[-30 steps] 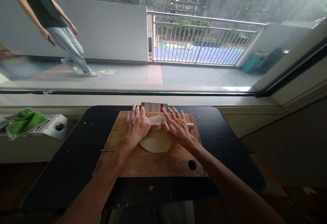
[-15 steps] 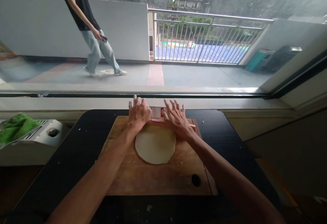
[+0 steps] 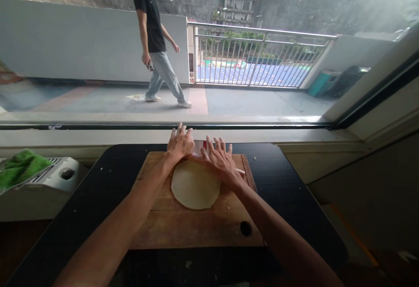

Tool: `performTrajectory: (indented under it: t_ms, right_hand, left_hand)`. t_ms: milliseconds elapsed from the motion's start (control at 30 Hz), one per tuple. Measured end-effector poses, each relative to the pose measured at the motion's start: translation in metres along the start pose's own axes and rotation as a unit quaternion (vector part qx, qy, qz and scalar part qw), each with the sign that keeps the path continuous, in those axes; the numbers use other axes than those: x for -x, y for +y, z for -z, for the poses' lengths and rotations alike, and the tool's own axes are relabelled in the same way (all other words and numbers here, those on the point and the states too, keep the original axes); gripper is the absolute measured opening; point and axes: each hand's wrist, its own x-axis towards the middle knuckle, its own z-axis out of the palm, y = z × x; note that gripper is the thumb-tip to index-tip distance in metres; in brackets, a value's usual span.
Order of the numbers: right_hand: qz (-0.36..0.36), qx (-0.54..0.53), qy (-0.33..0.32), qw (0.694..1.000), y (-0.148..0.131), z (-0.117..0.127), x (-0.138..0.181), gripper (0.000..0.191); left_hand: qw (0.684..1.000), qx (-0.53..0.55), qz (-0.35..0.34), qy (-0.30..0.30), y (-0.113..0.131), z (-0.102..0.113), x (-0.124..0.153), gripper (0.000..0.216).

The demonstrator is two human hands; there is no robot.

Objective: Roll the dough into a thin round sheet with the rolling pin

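A round, flat sheet of dough [image 3: 195, 185] lies on a wooden cutting board [image 3: 193, 233]. Across its far edge runs a thin rolling pin [image 3: 241, 172], mostly hidden by my hands and now slanted, its right end nearer to me. My left hand [image 3: 180, 143] rests over the pin's left part, fingers stretched forward past the board. Over the right part lies my right hand [image 3: 220, 156], palm down and fingers spread. Both hands appear to press on the pin without wrapping round it. Whitish powder shows on the fingertips.
The board sits on a black table [image 3: 284, 199] with small crumbs. Beyond it is a window sill [image 3: 294, 135]. A red-and-white packet [image 3: 199, 146] lies behind the pin. A green cloth [image 3: 24, 167] rests on a white appliance at left. Outside, a person [image 3: 153, 38] walks past.
The rolling pin has tilted, its right end coming nearer to me. My right hand has shifted slightly down with it. Outside, the person has walked to the right.
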Motion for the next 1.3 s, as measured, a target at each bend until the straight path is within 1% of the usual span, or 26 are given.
performTrajectory:
  t_ms: [67,133,167,300,367,400,467,567,667,833,1000,1100,1167,1233,1300]
  right_hand:
    - [0.021,0.003,-0.005,1.0,-0.005,-0.001,0.012,0.073]
    - [0.043,0.008,-0.004,0.999,-0.01,-0.004,0.026,0.072]
    - [0.054,0.01,-0.002,0.998,-0.012,-0.005,0.033,0.072]
    - [0.107,0.028,0.027,0.994,-0.011,-0.014,0.061,0.068]
    - [0.131,0.042,0.051,0.989,-0.006,-0.017,0.067,0.066]
    - [0.135,0.05,0.065,0.987,-0.003,-0.018,0.068,0.065]
    - [0.128,0.062,0.088,0.986,0.003,-0.019,0.062,0.065]
    - [0.106,0.064,0.097,0.988,0.008,-0.017,0.043,0.065]
    - [0.081,0.052,0.086,0.992,0.011,-0.012,0.02,0.068]
    - [0.04,-0.005,0.042,0.998,0.016,-0.005,-0.016,0.068]
    - [0.015,-0.022,0.045,0.999,0.019,-0.002,-0.043,0.066]
    - [0.005,-0.011,0.043,0.999,0.018,0.001,-0.05,0.066]
    - [0.005,-0.005,0.045,0.999,0.017,0.002,-0.048,0.065]
    - [0.013,0.002,0.045,0.999,0.016,0.002,-0.04,0.065]
    - [0.023,0.017,0.039,0.999,0.014,0.001,-0.027,0.064]
  left_hand:
    - [1.0,-0.011,-0.001,-0.025,-0.003,0.004,0.017,0.059]
    - [0.999,-0.023,0.009,-0.038,-0.005,0.008,0.041,0.061]
    - [0.999,-0.027,0.015,-0.034,-0.006,0.01,0.055,0.062]
    - [0.999,-0.018,0.03,0.012,-0.005,0.019,0.105,0.066]
    - [0.999,-0.009,0.041,0.026,-0.002,0.021,0.118,0.065]
    - [0.998,-0.005,0.046,0.03,0.0,0.022,0.121,0.064]
    - [0.998,0.0,0.057,0.031,0.003,0.022,0.118,0.064]
    - [0.997,0.003,0.073,0.027,0.006,0.022,0.101,0.063]
    - [0.996,0.006,0.087,0.02,0.007,0.021,0.081,0.063]
    - [0.996,0.008,0.087,-0.017,0.005,0.018,0.05,0.066]
    - [0.995,0.016,0.092,-0.026,0.005,0.014,0.022,0.058]
    - [0.996,0.019,0.081,-0.023,0.006,0.013,0.012,0.055]
    - [0.996,0.02,0.078,-0.026,0.006,0.013,0.01,0.056]
    - [0.996,0.02,0.083,-0.037,0.005,0.013,0.014,0.059]
    - [0.995,0.021,0.088,-0.05,0.004,0.013,0.023,0.062]
